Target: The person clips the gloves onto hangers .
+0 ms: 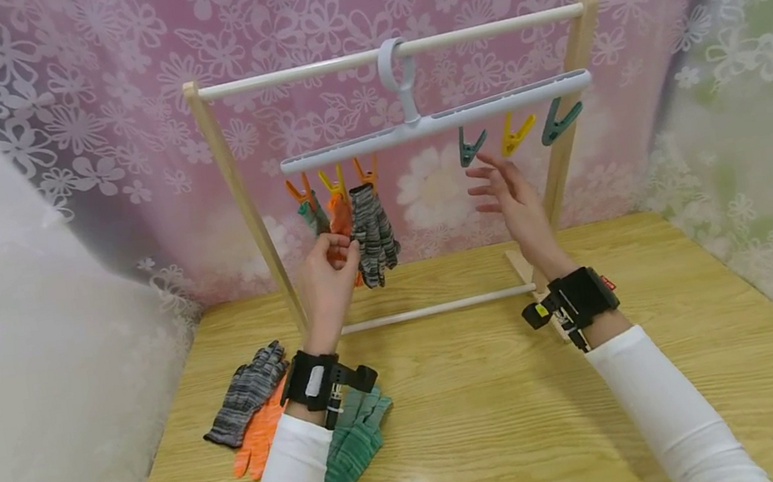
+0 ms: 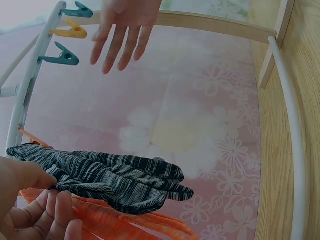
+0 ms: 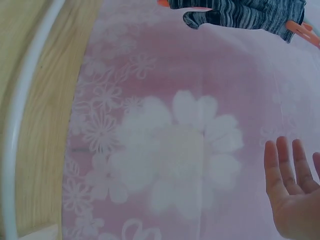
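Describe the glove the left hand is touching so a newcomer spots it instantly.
Find the wooden rack and the grey clip hanger on its top bar. The grey-striped glove hangs on its left end, touched by the left hand; its neighbours are orange and green.

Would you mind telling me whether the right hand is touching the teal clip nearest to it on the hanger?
Apart. The head view shows the right hand open, with pink backdrop visible between its fingertips and the teal clip.

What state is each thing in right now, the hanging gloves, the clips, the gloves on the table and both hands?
grey striped glove: hangs clipped on the hanger.
hanging orange glove: clipped beside it.
three right clips: empty.
gloves on the table: lying flat, unclipped.
left hand: pinches the grey striped glove.
right hand: open, holds nothing.
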`<state>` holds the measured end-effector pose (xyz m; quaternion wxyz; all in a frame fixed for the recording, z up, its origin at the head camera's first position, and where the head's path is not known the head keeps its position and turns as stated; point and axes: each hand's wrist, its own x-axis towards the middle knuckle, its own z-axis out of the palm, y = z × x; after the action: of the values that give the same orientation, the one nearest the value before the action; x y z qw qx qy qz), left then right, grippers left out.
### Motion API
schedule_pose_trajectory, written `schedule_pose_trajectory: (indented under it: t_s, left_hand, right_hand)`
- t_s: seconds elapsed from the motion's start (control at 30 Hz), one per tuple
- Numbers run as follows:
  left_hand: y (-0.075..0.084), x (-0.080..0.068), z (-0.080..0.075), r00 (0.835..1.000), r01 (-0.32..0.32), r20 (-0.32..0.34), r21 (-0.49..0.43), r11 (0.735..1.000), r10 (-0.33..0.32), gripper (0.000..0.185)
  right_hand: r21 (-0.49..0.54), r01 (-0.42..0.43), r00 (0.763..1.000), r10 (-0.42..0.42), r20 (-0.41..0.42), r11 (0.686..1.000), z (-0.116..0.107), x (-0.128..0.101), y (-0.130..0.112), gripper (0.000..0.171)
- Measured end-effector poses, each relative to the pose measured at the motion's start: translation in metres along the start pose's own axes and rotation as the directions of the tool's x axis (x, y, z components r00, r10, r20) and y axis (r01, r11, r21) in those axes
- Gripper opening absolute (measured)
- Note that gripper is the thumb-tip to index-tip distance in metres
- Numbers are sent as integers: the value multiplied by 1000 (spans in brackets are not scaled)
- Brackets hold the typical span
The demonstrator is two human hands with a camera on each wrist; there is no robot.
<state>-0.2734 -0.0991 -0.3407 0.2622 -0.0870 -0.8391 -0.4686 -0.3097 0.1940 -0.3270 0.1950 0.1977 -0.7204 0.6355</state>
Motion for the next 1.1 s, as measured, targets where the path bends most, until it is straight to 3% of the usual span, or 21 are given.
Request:
schedule_pose_trajectory:
  t_s: [0.27, 0.4, 0.57, 0.8, 1.1]
  left_hand:
    - [-3, -1, -3, 999, -33, -1, -2, 999, 33, 23]
    - [-5, -4, -3, 997, -78, 16, -10, 997, 78, 25]
    - [-5, -5, -4, 992, -115, 47, -20, 993, 115, 25]
    - [-4, -11, -11, 994, -99, 38, -32, 995, 100, 25]
    - [-5, -25, -29, 995, -95, 11, -23, 995, 96, 23]
  right_hand:
    - [218, -27, 998, 13, 65, 976, 13, 15, 0, 37]
    - [318, -2, 999, -10, 37, 948, 18, 21, -4, 37]
    - [420, 63, 998, -63, -13, 905, 22, 25, -15, 47]
    - [452, 98, 995, -76, -65, 886, 22, 22, -26, 46]
    - [429, 110, 993, -81, -85, 897, 23, 12, -33, 52]
